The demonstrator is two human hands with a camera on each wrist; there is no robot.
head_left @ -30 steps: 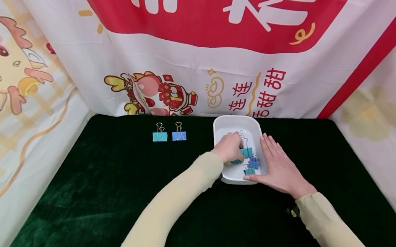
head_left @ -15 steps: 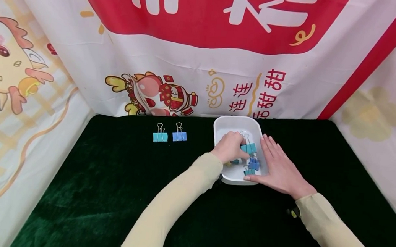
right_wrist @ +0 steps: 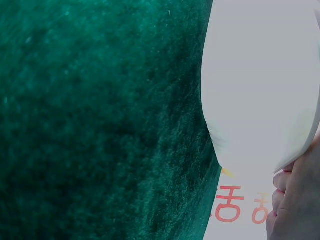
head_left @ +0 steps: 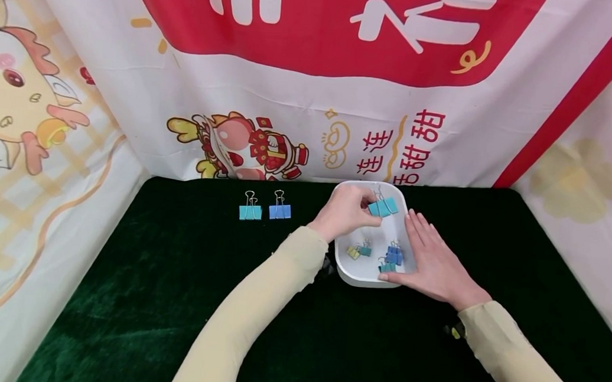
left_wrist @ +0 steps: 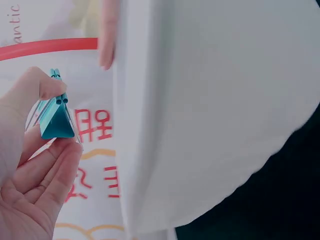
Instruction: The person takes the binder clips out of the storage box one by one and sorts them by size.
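Note:
My left hand [head_left: 348, 210] pinches a large teal binder clip [head_left: 383, 207] over the far part of a white tray [head_left: 339, 264]. In the left wrist view the thumb and fingers of that hand [left_wrist: 37, 165] grip the clip [left_wrist: 57, 122], its triangular end showing. My right hand [head_left: 439, 265] rests against the tray's right side, fingers straight along the rim and thumb at the near corner. Inside the tray lie a small yellow clip [head_left: 353, 252], a small teal clip [head_left: 365, 249], blue clips [head_left: 394, 254] and another teal clip [head_left: 387, 268] beside my right thumb.
Left of the tray, a teal binder clip [head_left: 250, 212] and a blue binder clip [head_left: 280, 211] stand side by side on the dark green cloth [head_left: 170, 300]. A printed white and red curtain [head_left: 312, 97] hangs just behind the table's far edge.
My left hand has lifted the large teal clip from among the others and moved it toward the tray's far end, uncovering the small yellow and teal clips. My right hand keeps its place.

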